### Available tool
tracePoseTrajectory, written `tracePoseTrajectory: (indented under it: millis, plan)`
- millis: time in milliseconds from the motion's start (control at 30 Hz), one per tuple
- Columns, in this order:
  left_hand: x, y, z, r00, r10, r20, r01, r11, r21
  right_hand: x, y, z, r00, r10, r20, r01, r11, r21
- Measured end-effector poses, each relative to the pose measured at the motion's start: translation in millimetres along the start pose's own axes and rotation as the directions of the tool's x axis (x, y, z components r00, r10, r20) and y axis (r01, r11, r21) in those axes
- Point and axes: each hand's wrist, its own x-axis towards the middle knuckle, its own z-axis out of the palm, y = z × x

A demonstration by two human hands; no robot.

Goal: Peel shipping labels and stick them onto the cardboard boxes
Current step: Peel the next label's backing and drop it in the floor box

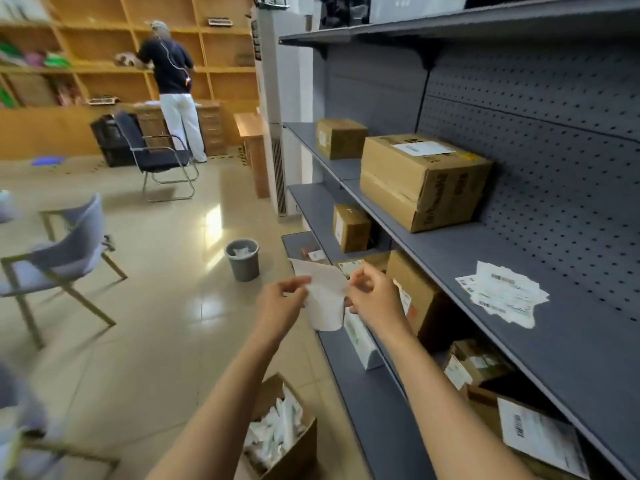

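Both of my hands hold one white shipping label sheet (pixel 325 299) in the air in front of the grey shelving. My left hand (pixel 282 303) pinches its left edge and my right hand (pixel 375 299) pinches its right edge; the sheet curls downward between them. A loose pile of shipping labels (pixel 502 294) lies on the shelf board to the right of my hands. A large cardboard box (pixel 422 181) with a white label on its top stands further back on that shelf, with a smaller cardboard box (pixel 341 138) behind it.
Lower shelves hold several more labelled boxes (pixel 351 228). A grey waste bin (pixel 242 259) with paper scraps stands on the tiled floor. An open carton of packets (pixel 280 431) sits below my arms. Chairs (pixel 65 261) stand to the left. A person (pixel 176 91) works at the far wooden shelves.
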Motion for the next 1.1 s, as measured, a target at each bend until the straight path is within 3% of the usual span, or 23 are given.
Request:
tracePoseTrajectory:
  millis: [167,533,700,1100]
  plan:
    - [36,-23,-56,1.000,-0.025,-0.007,0.025,0.997,0.073,32,-17,63,0.993,-0.029,0.112,0.032,0.999,-0.020]
    - [85,-97,-93,0.983,-0.182,-0.030,0.184,0.979,0.089,87,10,150,0.950,0.126,0.284,-0.090,0.987,-0.135]
    - [94,-148,-94,0.920,-0.386,-0.071,0.387,0.922,0.003,102,43,191,0.911,0.197,0.363,-0.124,0.969,-0.215]
    - [72,-310,-42,0.774,-0.633,0.018,0.622,0.766,0.163,47,203,272,0.746,0.501,0.440,-0.379,0.861,-0.338]
